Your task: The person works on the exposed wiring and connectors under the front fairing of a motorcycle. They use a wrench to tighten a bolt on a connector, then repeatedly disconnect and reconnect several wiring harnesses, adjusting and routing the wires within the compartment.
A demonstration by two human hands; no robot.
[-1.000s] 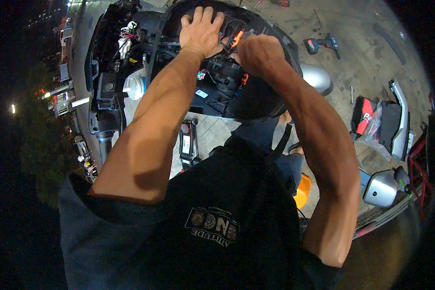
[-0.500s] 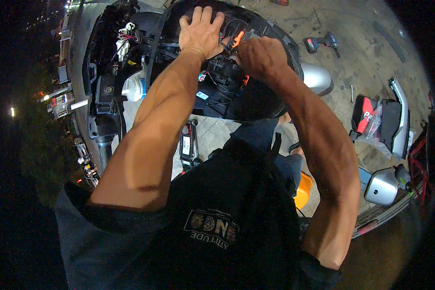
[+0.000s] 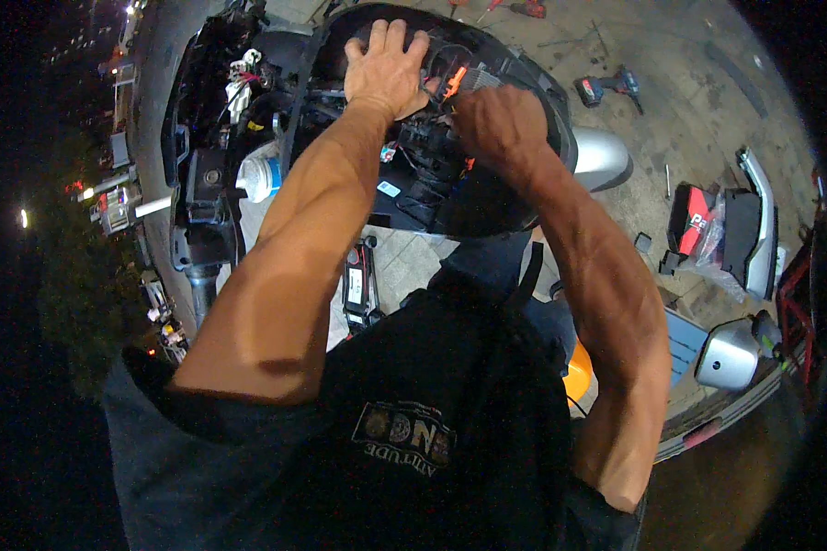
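Note:
A black motorbike or scooter front (image 3: pixel 340 28) with exposed wiring lies before me, its dark shell open. My left hand (image 3: pixel 388 69) rests palm down on the dark inside of the shell, fingers spread. Close to its right, my right hand (image 3: pixel 504 124) is curled shut over the wiring, and whatever its fingers grip is hidden. An orange connector (image 3: pixel 454 83) stands just left of its knuckles. Black cables and housings (image 3: pixel 427 151) fill the space below both hands. A bundle of white connectors (image 3: pixel 242 81) hangs further left.
On the pavement at right lie a cordless drill (image 3: pixel 608 87), a red and black box (image 3: pixel 694 220) beside plastic wrap, a silver-edged trim piece (image 3: pixel 758 220) and a silver panel (image 3: pixel 728 354). A white tub (image 3: pixel 261 176) stands left of my left forearm. A black case-like tool (image 3: pixel 359 285) lies below the shell.
The whole view has shifted slightly. My left hand stays spread in place; my right hand has turned a little at the wrist, still closed by the orange connector.

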